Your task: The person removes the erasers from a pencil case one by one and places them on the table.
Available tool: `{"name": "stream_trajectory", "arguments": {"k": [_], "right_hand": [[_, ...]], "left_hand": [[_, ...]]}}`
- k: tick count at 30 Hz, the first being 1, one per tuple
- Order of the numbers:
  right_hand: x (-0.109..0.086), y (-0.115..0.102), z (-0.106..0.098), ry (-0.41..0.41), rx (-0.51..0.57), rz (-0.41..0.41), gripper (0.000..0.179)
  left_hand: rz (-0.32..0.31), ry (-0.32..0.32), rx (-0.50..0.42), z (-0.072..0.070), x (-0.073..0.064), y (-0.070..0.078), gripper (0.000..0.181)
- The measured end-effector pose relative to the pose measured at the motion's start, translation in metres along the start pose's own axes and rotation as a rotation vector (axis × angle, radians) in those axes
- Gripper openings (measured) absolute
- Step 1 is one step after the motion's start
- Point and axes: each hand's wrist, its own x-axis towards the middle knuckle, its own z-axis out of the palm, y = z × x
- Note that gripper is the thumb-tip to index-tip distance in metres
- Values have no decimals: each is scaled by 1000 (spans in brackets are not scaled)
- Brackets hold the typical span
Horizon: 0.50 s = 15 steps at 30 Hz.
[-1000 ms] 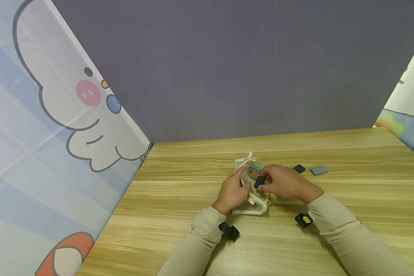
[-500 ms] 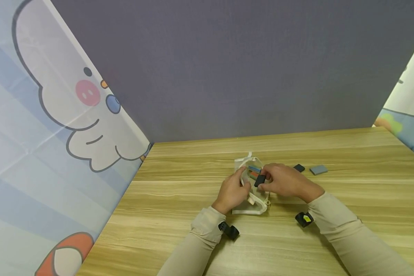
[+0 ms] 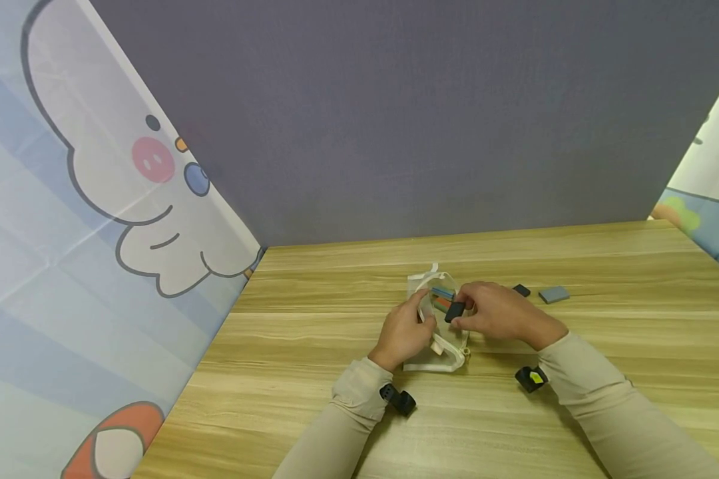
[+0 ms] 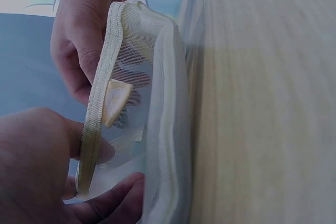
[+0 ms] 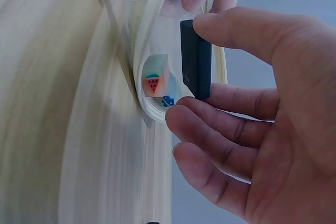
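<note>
My left hand (image 3: 403, 334) pinches the near rim of a white mesh zipper pouch (image 3: 429, 363), spreading its mouth. In the left wrist view, the thumb is outside the pouch's woven edge (image 4: 97, 114), beside a small tan tab (image 4: 116, 102). My right hand (image 3: 494, 311) holds a black eraser (image 3: 455, 312) between thumb and fingers, over the pouch's mouth. The right wrist view has this black eraser (image 5: 195, 61) upright beside the zipper. Inside the pouch lie a watermelon-print block (image 5: 156, 78) and another with a blue print (image 5: 168, 100); from above, a blue piece (image 3: 443, 293) shows.
Right of the pouch, a second black block (image 3: 521, 290) lies partly behind my right hand, with a grey block (image 3: 554, 295) beside it. A grey panel (image 3: 425, 133) rises at the back edge of the wooden table (image 3: 287, 326). A cartoon-print curtain (image 3: 96, 266) hangs on the left.
My right hand has shifted slightly to the right and away from me with the black eraser, which has tilted a little. The left hand and the pouch have stayed in place.
</note>
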Motion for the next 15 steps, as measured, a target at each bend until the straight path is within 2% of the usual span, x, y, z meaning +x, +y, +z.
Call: {"name": "stream_trajectory", "arguments": {"k": [7, 15], "right_hand": [[-2, 3, -4, 15, 1, -17, 29], [-4, 6, -9, 16, 6, 17, 38]], "left_hand": [[5, 4, 4, 1, 1, -1, 55], [9, 8, 7, 2, 1, 0, 56]]}}
